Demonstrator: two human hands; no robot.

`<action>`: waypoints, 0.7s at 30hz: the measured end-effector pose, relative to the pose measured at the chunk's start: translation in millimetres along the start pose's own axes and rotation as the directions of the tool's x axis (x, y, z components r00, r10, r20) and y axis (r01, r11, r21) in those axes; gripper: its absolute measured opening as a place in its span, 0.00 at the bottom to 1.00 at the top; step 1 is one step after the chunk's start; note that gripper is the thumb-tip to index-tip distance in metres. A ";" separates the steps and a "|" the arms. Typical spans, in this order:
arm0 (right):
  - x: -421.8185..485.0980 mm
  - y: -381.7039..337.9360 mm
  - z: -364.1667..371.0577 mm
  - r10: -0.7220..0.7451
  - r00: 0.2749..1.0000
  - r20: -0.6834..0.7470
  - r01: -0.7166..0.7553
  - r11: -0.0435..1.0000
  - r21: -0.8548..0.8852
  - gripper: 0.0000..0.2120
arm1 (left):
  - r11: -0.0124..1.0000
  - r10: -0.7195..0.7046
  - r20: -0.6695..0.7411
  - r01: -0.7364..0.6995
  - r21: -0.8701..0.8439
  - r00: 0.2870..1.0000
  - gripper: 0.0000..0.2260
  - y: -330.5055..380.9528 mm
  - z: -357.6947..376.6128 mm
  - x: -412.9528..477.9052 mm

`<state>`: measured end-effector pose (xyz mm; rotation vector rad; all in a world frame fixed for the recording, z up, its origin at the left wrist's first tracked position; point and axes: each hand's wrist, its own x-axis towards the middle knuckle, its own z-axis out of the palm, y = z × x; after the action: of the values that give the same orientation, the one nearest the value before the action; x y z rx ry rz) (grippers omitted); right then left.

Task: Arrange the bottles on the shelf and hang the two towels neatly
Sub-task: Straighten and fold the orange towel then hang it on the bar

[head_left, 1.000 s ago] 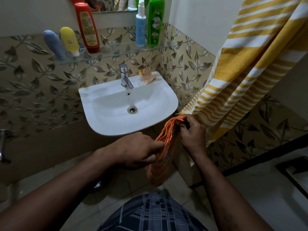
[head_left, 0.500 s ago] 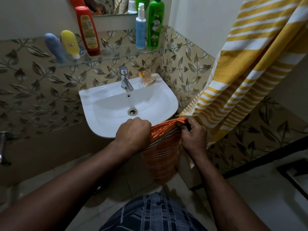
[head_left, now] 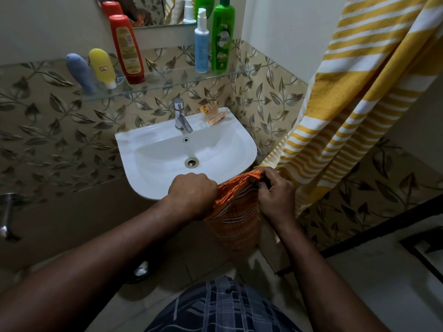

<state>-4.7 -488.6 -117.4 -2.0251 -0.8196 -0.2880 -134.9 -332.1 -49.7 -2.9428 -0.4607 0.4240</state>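
An orange striped towel point(head_left: 236, 216) hangs folded in front of the sink's right front edge. My left hand point(head_left: 193, 196) grips its left top corner and my right hand point(head_left: 275, 195) pinches its right top edge. A yellow and white striped towel point(head_left: 354, 97) hangs on the right wall. On the glass shelf point(head_left: 167, 85) stand a blue tube point(head_left: 80, 73), a yellow tube point(head_left: 103, 67), a red bottle point(head_left: 127, 47), a light blue pump bottle point(head_left: 201, 44) and a green bottle point(head_left: 223, 37).
The white sink point(head_left: 153, 173) with a chrome tap point(head_left: 181, 116) sits below the shelf, with orange sachets point(head_left: 212, 113) on its back rim. A mirror point(head_left: 153, 8) is above. A dark rail point(head_left: 383, 226) crosses at lower right. Tiled floor lies below.
My left hand rose from low on the orange towel to its top edge and pulled leftward, spreading the towel wider between both hands. My right hand stayed in place.
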 end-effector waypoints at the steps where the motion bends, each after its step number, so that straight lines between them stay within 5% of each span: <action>1: -0.6 0.3 0.4 0.011 1.000 0.000 -0.011 1.000 -0.004 0.15 | 1.000 -0.010 -0.017 0.009 -0.020 1.000 0.06 0.4 2.9 1.2; 7: 6.0 9.2 -12.9 0.124 0.991 -0.049 -0.124 0.992 0.011 0.13 | 0.920 -0.037 -0.180 -0.037 -0.391 0.983 0.08 -12.4 6.2 0.7; 11: 5.7 7.6 -15.8 0.114 0.991 -0.074 -0.112 0.993 0.024 0.11 | 0.882 -0.129 -0.241 0.000 -0.472 0.962 0.08 -14.2 3.9 -3.9; 16: 6.4 5.1 -15.8 0.122 0.990 -0.065 -0.120 0.992 0.030 0.11 | 0.760 -0.258 -0.200 0.071 -0.647 0.945 0.10 -22.2 5.3 -3.4; 21: 8.7 -0.6 -15.2 0.128 0.990 -0.057 -0.126 0.991 0.034 0.11 | 0.672 -0.181 -0.210 -0.035 -0.740 0.961 0.14 -29.3 9.8 -3.4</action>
<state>3.1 -497.0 -104.2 -2.0213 -0.6514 -0.2601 -149.0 -304.7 -53.1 -3.6486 -0.8925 -0.2683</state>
